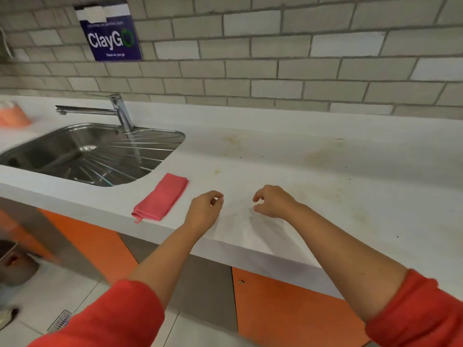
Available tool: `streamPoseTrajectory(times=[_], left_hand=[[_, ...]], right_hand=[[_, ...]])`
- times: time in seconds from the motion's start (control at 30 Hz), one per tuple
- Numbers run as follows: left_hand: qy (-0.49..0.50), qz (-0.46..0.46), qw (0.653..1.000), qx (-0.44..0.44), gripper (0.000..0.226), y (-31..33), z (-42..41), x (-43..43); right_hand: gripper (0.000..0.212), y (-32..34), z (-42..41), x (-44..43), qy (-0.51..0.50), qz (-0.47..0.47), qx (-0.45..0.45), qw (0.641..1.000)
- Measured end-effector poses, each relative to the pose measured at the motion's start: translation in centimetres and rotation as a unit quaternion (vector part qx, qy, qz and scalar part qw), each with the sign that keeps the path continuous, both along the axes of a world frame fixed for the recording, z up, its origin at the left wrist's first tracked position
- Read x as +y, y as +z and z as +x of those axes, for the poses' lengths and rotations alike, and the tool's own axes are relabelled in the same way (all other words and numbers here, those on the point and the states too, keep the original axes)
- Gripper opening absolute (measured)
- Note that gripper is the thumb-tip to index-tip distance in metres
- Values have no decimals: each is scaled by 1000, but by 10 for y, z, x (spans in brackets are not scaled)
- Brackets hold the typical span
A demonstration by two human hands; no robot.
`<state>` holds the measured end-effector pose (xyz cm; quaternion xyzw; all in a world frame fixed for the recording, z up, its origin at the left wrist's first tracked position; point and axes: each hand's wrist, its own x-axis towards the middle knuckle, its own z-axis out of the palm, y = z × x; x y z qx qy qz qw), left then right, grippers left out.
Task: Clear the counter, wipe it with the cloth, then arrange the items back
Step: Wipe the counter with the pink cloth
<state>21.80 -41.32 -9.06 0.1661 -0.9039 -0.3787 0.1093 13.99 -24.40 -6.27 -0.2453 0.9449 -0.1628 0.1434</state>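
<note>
Left hand [205, 209] and right hand [274, 201] are hovering, fingers loosely curled, gripping nothing.
Left of them the pink cloth [161, 197] is lying on the counter [325, 171] by the sink [75, 151], long axis running lower left to upper right.

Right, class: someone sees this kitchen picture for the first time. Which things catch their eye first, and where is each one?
The folded pink cloth stands out on the white counter, at its front edge just right of the steel sink. The left hand and right hand hover over the counter beside it, loosely curled, holding nothing. A blue ClayGo sign hangs on the tiled wall above the sink.
</note>
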Motion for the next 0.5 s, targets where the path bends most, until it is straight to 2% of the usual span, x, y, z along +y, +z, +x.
streamPoseTrajectory(times=[0.2,0.3,0.4,0.5], left_hand=[[19,-35,999,18,29,5,-16,-58],[16,-98,995,16,31,2,-30,-95],[-7,-199,979,-34,34,-8,-45,-130],[-40,-272,953,-129,43,-22,-48,-157]], right_hand=[[49,-23,-20,-27,-9,40,-15,999],[52,-30,-33,-34,-35,60,-6,998],[54,-29,-43,-42,-69,77,12,995],[52,-31,-52,-56,-83,100,25,991]])
